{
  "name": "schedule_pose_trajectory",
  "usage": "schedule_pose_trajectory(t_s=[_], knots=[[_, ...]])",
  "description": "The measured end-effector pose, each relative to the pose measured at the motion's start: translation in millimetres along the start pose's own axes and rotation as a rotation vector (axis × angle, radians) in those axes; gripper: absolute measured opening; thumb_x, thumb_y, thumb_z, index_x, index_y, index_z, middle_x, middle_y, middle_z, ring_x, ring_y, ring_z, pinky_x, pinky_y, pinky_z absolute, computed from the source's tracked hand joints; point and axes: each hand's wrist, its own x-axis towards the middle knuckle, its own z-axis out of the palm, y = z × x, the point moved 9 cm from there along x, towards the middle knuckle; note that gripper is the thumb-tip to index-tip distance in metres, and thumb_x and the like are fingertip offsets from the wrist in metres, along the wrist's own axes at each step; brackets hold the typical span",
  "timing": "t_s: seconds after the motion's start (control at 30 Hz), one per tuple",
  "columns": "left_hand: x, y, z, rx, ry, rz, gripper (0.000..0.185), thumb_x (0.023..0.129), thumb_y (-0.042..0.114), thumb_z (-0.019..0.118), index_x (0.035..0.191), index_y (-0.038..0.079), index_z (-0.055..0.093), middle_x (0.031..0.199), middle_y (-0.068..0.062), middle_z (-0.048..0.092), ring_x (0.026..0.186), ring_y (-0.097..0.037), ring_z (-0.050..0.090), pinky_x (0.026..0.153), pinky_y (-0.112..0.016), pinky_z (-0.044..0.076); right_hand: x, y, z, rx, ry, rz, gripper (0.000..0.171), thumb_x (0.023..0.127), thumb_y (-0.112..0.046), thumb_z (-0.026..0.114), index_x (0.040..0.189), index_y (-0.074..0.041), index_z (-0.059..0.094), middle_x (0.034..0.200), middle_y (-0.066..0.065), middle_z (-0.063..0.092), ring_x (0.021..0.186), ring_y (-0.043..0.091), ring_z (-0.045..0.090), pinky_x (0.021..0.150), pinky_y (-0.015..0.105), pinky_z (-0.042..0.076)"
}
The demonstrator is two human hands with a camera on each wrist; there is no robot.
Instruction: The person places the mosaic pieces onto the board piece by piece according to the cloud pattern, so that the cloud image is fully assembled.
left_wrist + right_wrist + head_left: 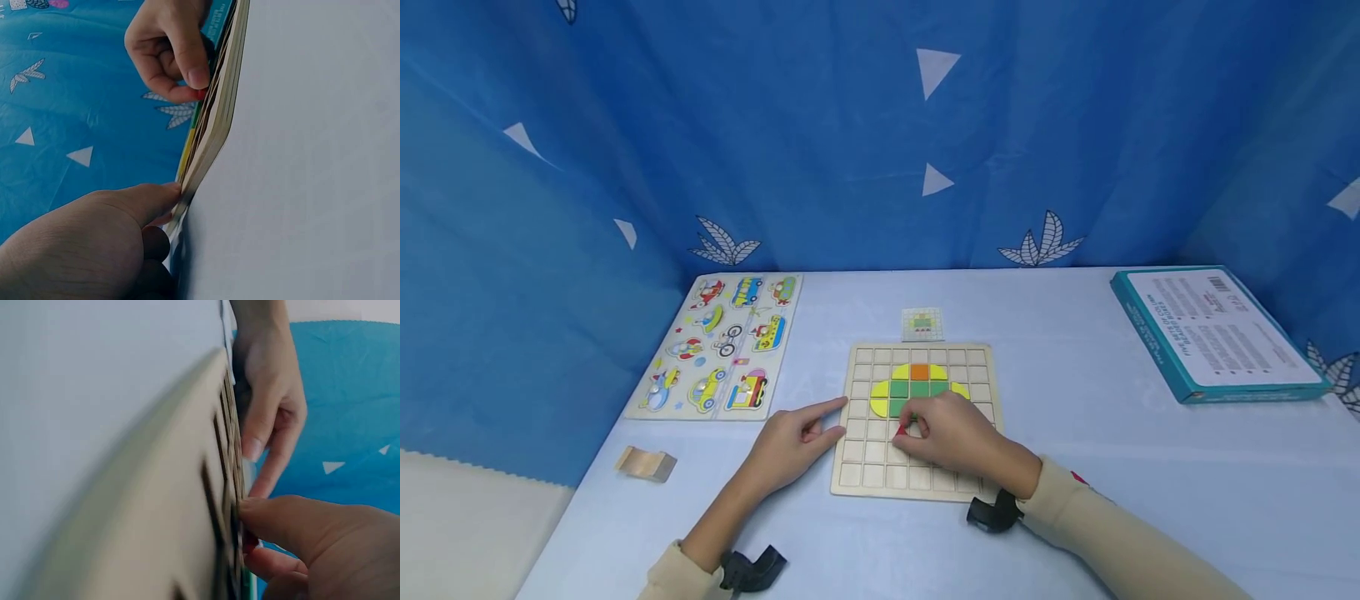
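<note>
Wooden grid board (917,479) was lain near the table's (1075,350) front edge, bare cloth left open around it, blue curtain (850,125) behind. Its left edge was steadied by the left hand (793,446), fingers extended. A small red piece (901,430) was pinched by the right hand (955,437) over the board's middle cells, below yellow and green tiles.

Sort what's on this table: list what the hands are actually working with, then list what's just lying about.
In use:
- wooden grid board, steadied at its left edge by the left hand
- small red piece, pinched by the right hand over the board
- yellow, green and orange pieces already set in the grid
- pattern card just beyond the board, probably the guide

Lying about:
- vehicle peg puzzle
- teal box
- small wooden block
</note>
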Motion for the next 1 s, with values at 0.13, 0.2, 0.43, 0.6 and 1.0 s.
schedule_pose_trajectory(t_s=[0.13, 0.2, 0.43, 0.6, 1.0], knots=[[-0.5, 1.1, -0.8, 0.003, 0.011, 0.011, 0.042, 0.094, 0.034, 0.076, 0.134, 0.026, 0.069, 0.055, 0.013, 0.041, 0.050, -0.003, 0.034, 0.052, -0.024, 0.032, 0.6, -0.4, 3.6, -0.005, 0.000, -0.005, 0.016, 0.087, -0.034, 0.082, 0.089, -0.021, 0.073, 0.050, -0.015, 0.042, 0.046, -0.001, 0.040, 0.047, 0.022, 0.033], [-0.4, 1.4, -1.0, 0.003, 0.013, 0.014, 0.042, 0.094, 0.034, 0.076, 0.134, 0.026, 0.069, 0.055, 0.013, 0.041, 0.050, -0.002, 0.034, 0.051, -0.023, 0.031, 0.8, -0.7, 3.1, -0.011, 0.003, -0.002, 0.016, 0.088, -0.034, 0.082, 0.090, -0.021, 0.073, 0.050, -0.015, 0.042, 0.045, 0.000, 0.040, 0.046, 0.022, 0.032], [-0.6, 0.8, -1.2, -0.001, 0.009, 0.008, 0.042, 0.094, 0.034, 0.076, 0.135, 0.027, 0.069, 0.054, 0.013, 0.041, 0.050, -0.003, 0.034, 0.051, -0.023, 0.031, 0.9, 0.5, 0.7, -0.006, 0.015, 0.014, 0.017, 0.088, -0.037, 0.081, 0.092, -0.023, 0.074, 0.050, -0.016, 0.042, 0.047, 0.000, 0.041, 0.047, 0.022, 0.032], [-1.1, 0.6, -0.3, -0.002, 0.000, 0.009, 0.042, 0.094, 0.035, 0.076, 0.135, 0.026, 0.069, 0.055, 0.012, 0.041, 0.050, -0.003, 0.034, 0.052, -0.023, 0.031, -0.6, 1.1, 0.8, 0.009, 0.018, 0.026, 0.017, 0.087, -0.036, 0.082, 0.093, -0.022, 0.075, 0.050, -0.015, 0.041, 0.047, 0.000, 0.040, 0.047, 0.022, 0.031], [-1.7, 2.7, -0.8, 0.011, 0.007, 0.022, 0.041, 0.094, 0.033, 0.076, 0.134, 0.025, 0.069, 0.054, 0.013, 0.039, 0.050, -0.003, 0.033, 0.052, -0.023, 0.030, -3.4, 4.7, -41.4, 0.044, 0.166, -0.001, 0.010, 0.092, -0.030, 0.078, 0.092, -0.020, 0.077, 0.049, -0.016, 0.033, 0.043, 0.003, 0.034, 0.046, 0.024, 0.028]])
